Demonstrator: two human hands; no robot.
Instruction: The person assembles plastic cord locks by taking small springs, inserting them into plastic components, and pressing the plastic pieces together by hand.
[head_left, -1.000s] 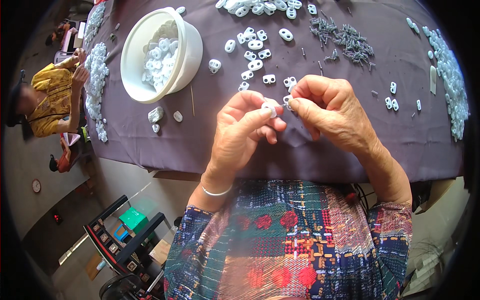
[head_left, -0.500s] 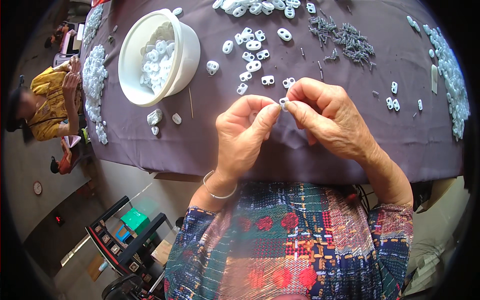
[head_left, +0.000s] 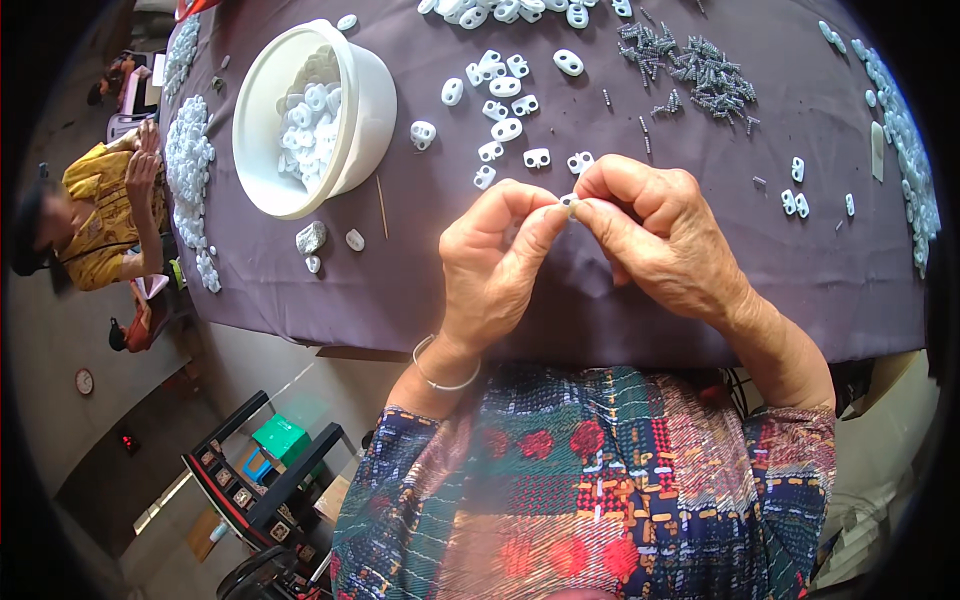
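Over the near part of the cloth, my left hand (head_left: 496, 262) and my right hand (head_left: 668, 238) meet fingertip to fingertip. Between thumbs and forefingers they pinch a small white plastic cord lock (head_left: 568, 200), mostly covered by the fingers; a dark hole shows in it. Just beyond the hands lie several white two-holed cord locks (head_left: 537, 158), with more scattered farther back. A heap of small metal springs (head_left: 712, 82) is at the far right of them, and a single spring (head_left: 645, 135) lies apart from the heap. Whatever sits inside my curled fingers is hidden.
A white tub (head_left: 375, 125) holding white plastic parts stands at the left, beside a thin stick (head_left: 382, 207) and a grey-white lump (head_left: 311, 237). White parts are piled along the left edge (head_left: 188, 160) and right edge (head_left: 905, 150). A person in yellow (head_left: 105, 205) sits beyond the left edge.
My left fingertips have moved slightly right and closed farther over the cord lock, so less of it shows. The whole view has shifted a little; the parts on the cloth lie as before.
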